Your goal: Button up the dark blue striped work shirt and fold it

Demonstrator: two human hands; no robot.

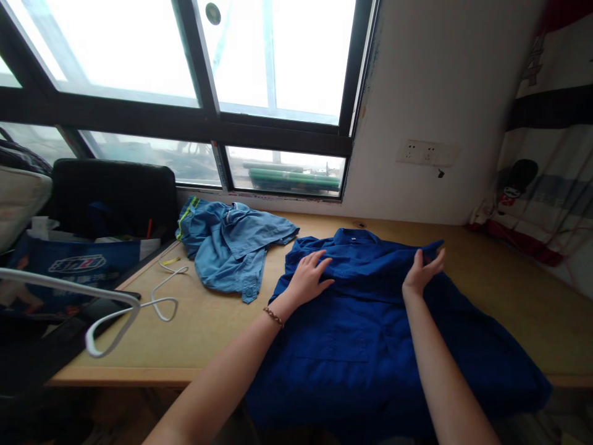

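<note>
A dark blue long garment (pixel 343 334) with a collar, which looks like a work jacket, is spread over the table, its lower part hanging past the front edge. My left hand (pixel 309 279) rests on its upper left part, palm down, with the fingers spread. At the upper right of the garment, my right hand (pixel 422 272) has its thumb and fingers around a raised edge of the cloth. A braided bracelet (pixel 273 316) circles my left wrist. Left of the jacket lies a crumpled lighter blue garment (pixel 231 241) with a yellow-green stripe.
A white cable (pixel 162 303) curls over the left side of the wooden table (pixel 204 346). Beyond that side are a black chair back (pixel 113 185) and a blue printed bag (pixel 78 266). A window is behind the table, wall sockets (pixel 419 151) and a curtain (pixel 546 136) to the right.
</note>
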